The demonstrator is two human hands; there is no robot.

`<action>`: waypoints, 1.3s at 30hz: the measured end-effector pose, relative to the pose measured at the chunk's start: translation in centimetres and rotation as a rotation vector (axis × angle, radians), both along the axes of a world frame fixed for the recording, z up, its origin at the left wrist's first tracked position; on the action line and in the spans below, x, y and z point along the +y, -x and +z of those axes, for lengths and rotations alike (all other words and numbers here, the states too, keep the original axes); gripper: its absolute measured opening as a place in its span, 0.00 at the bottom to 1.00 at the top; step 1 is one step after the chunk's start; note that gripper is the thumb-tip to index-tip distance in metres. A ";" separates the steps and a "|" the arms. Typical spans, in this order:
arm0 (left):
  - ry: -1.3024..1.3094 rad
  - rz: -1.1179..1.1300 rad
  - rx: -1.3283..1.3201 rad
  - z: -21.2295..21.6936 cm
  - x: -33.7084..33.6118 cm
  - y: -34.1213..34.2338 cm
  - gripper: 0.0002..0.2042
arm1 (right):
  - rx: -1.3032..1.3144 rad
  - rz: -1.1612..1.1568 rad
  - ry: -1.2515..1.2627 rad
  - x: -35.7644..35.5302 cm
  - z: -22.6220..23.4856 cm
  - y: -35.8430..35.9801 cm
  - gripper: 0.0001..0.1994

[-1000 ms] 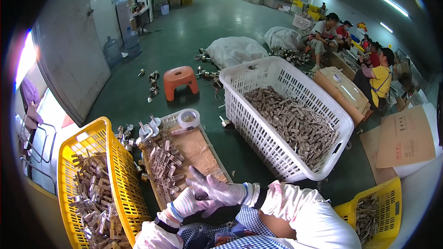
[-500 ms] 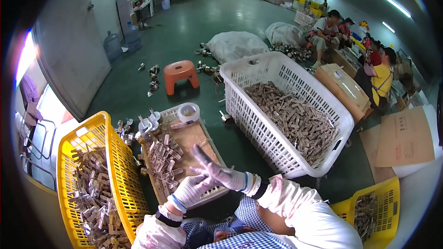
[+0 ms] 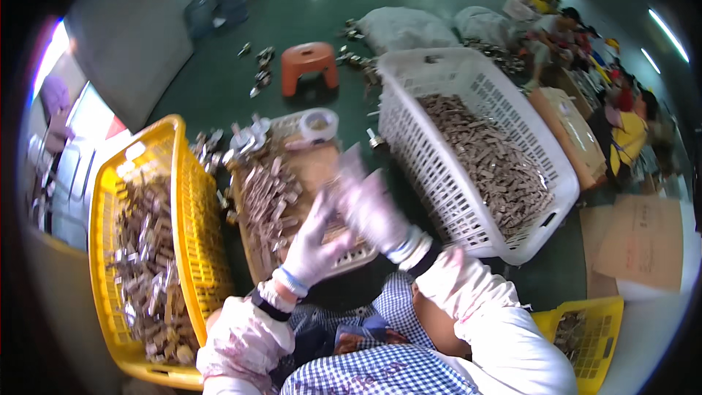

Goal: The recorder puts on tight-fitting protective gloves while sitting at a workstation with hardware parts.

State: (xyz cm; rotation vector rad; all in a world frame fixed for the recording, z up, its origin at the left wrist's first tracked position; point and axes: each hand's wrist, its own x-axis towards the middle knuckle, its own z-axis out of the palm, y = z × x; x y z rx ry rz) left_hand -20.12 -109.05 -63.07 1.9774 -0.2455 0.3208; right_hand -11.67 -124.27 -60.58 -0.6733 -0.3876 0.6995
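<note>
My left hand (image 3: 313, 250), in a whitish glove, is raised over the near part of a shallow tray (image 3: 252, 267). Its thumb and fingers are apart, and I see nothing in them. Beside it, my right hand (image 3: 374, 211), gloved too, is blurred, with fingers stretched up and away; no held thing shows. The two hands nearly touch or overlap; the blur hides which. Below them lies a sheet of brown cardboard (image 3: 316, 168) in the tray. A heap of small brownish-grey, clip-like pieces (image 3: 272, 192) covers the tray's left side. A roll of tape (image 3: 319, 124) sits at its far end.
A yellow basket (image 3: 179, 197) full of similar pieces stands at left, a large white basket (image 3: 417, 168) of them at right. Beyond are an orange stool (image 3: 309, 62), white sacks (image 3: 406, 29) and loose metal parts. Another yellow basket (image 3: 603, 344) is at lower right. Several people sit far right.
My view has tilted down, so the baskets and tray sit higher in it. My hands have shifted from loosely crossed to more upright, with the left fingers spread further.
</note>
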 end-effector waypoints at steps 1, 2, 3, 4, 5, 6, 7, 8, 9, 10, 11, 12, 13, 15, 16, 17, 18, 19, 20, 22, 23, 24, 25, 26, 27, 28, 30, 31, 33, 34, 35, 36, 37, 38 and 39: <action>0.443 0.165 0.118 -0.4 -1.8 -0.5 0.30 | 0.213 -0.108 -0.359 -0.1 0.1 -1.3 0.25; 0.498 0.154 0.335 -0.5 -1.4 -0.7 0.29 | 0.169 -0.214 -0.266 -0.8 0.9 -2.0 0.35; 0.554 0.135 0.543 -0.4 -1.0 -0.9 0.28 | 0.209 -0.230 -0.283 -1.1 1.1 -2.4 0.36; 0.566 0.163 0.543 -0.2 -0.9 -0.8 0.28 | 0.257 -0.218 -0.286 -0.5 1.1 -2.0 0.37; 0.684 0.020 0.648 0.0 -0.9 -0.8 0.23 | 0.301 -0.209 -0.288 0.0 1.3 -1.6 0.37; 0.800 -0.132 0.745 0.2 -1.1 -0.7 0.20 | 0.296 -0.175 -0.266 0.5 1.4 -1.1 0.38; 0.808 -0.122 0.744 0.0 -1.3 -0.4 0.20 | 0.291 -0.152 -0.247 1.2 1.4 -0.5 0.38; 0.795 -0.104 0.654 -0.1 -1.5 -0.3 0.20 | 0.283 -0.137 -0.222 1.7 1.5 -0.2 0.42; 0.779 -0.086 0.564 -0.3 -1.6 -0.1 0.20 | 0.287 -0.130 -0.218 2.0 1.6 0.0 0.42; 0.772 -0.161 0.556 -0.2 -1.3 -0.2 0.21 | 0.287 -0.126 -0.214 2.0 1.8 -0.1 0.43; 0.777 -0.159 0.556 -0.1 -1.3 -0.2 0.21 | 0.288 -0.123 -0.211 1.9 1.9 0.0 0.45; 0.730 -0.146 0.590 0.2 -1.2 0.0 0.21 | 0.290 -0.121 -0.207 1.8 1.9 0.1 0.45; 0.682 -0.135 0.624 0.8 -1.3 0.2 0.21 | 0.295 -0.100 -0.198 1.5 1.9 0.1 0.46; 0.552 -0.124 0.566 3.5 -2.3 1.3 0.18 | 0.306 -0.083 -0.187 1.4 1.8 0.0 0.48; 0.539 -0.115 0.566 3.4 -2.5 1.3 0.18 | 0.274 -0.100 -0.156 1.4 2.0 0.2 0.49; 0.527 -0.106 0.567 3.2 -2.6 1.4 0.18 | 0.243 -0.118 -0.125 1.4 2.2 0.3 0.50; 0.477 -0.099 0.574 3.1 -2.5 1.1 0.18 | 0.187 -0.152 -0.077 1.7 2.4 0.5 0.51; 0.425 -0.095 0.581 3.0 -2.2 0.7 0.19 | 0.190 -0.155 -0.078 2.0 2.1 0.3 0.51; 0.380 -0.090 0.528 2.5 -2.0 0.5 0.20 | 0.175 -0.168 -0.039 2.2 1.5 -0.1 0.50; 0.333 -0.100 0.548 2.3 -1.6 0.4 0.20 | 0.238 -0.237 -0.006 2.7 1.6 0.1 0.43; 0.286 -0.105 0.564 2.2 -1.2 0.3 0.20 | 0.237 -0.239 -0.009 2.6 1.3 -0.1 0.43; 0.318 -0.099 0.632 1.8 -0.9 0.0 0.20 | 0.260 -0.273 0.006 2.4 0.5 -0.6 0.37; 0.317 -0.099 0.632 2.2 -1.1 0.2 0.20 | 0.286 -0.309 0.024 2.2 -0.4 -1.1 0.31; 0.440 -0.110 0.610 3.0 -1.6 0.5 0.20 | 0.274 -0.366 -0.064 2.1 -0.9 -1.7 0.23; 0.563 -0.120 0.586 3.5 -2.0 0.8 0.20 | 0.275 -0.464 -0.044 1.8 -1.6 -2.6 0.23; 0.338 -0.121 0.567 3.3 -1.7 1.0 0.21 | 0.308 -0.539 0.005 2.1 -1.5 -2.6 0.23; 0.053 -0.112 0.346 3.2 -2.0 1.4 0.23 | 0.330 -0.626 0.080 2.5 -1.8 -2.2 0.24; -0.094 -0.077 0.214 3.3 -2.3 1.5 0.23 | 0.308 -0.620 0.122 2.5 -1.7 -1.8 0.25; -0.120 -0.169 -0.037 2.3 -2.1 0.9 0.16 | 0.269 -0.608 0.148 2.4 -1.6 -1.5 0.25; -0.151 -0.190 -0.126 2.6 -2.2 0.9 0.13 | 0.244 -0.607 0.167 2.3 -1.5 -1.4 0.25; -0.183 -0.212 -0.214 2.8 -2.4 0.9 0.11 | 0.230 -0.572 0.164 2.3 -1.6 -1.2 0.25; -0.174 -0.209 -0.231 3.0 -2.7 1.1 0.10 | 0.232 -0.564 0.198 2.2 -1.7 -1.0 0.25; -0.167 -0.262 -0.162 3.2 -2.7 1.3 0.09 | 0.233 -0.555 0.230 2.4 -1.5 -0.7 0.25; -0.190 -0.353 -0.161 3.0 -3.1 1.8 0.09 | 0.205 -0.548 0.279 2.6 -1.3 -0.4 0.26; -0.211 -0.443 -0.160 2.7 -3.5 2.4 0.08 | 0.208 -0.537 0.277 2.8 -1.2 -0.1 0.26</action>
